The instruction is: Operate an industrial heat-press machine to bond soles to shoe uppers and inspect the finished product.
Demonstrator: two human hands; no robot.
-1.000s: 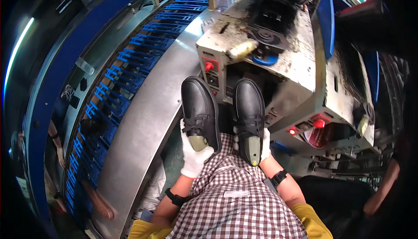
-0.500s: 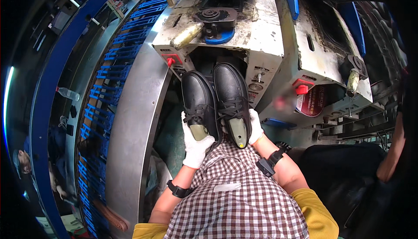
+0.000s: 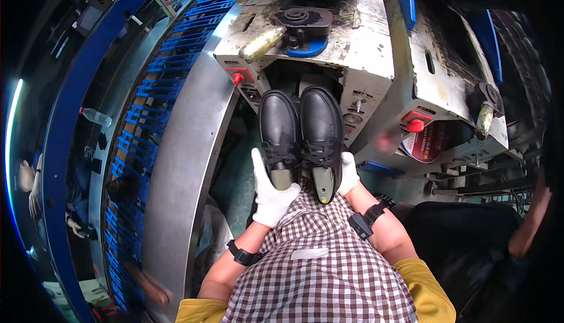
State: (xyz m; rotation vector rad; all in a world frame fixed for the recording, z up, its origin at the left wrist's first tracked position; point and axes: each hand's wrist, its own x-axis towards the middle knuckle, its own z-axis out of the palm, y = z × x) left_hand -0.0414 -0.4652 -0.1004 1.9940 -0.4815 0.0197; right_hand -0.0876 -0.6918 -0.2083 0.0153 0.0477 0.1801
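Two black lace-up leather shoes are held side by side over my lap, toes pointing away. My left hand (image 3: 271,198), in a white glove, grips the left shoe (image 3: 278,124) around its heel, fingers along the outer side. At the outer heel side of the right shoe (image 3: 321,117) is my gloved right hand (image 3: 349,176), closed on it; most of its fingers are hidden underneath. A greenish shoe last (image 3: 323,183) shows in the opening of the right shoe, and a similar one in the left. Both toes are just before the opening of a worn white machine (image 3: 364,58).
On the machine's top sits a lever with a wrapped grip (image 3: 262,44); a red switch (image 3: 239,78) is on its front. A similar machine (image 3: 437,82) stands right. Left runs a metal ledge (image 3: 182,164) beside a conveyor with blue racks (image 3: 158,88). Other people are at the left and right edges.
The left shoe has turned from a slight leftward tilt to nearly parallel with the right one. Machines and conveyor have shifted slightly right in the picture. Both hands keep their hold.
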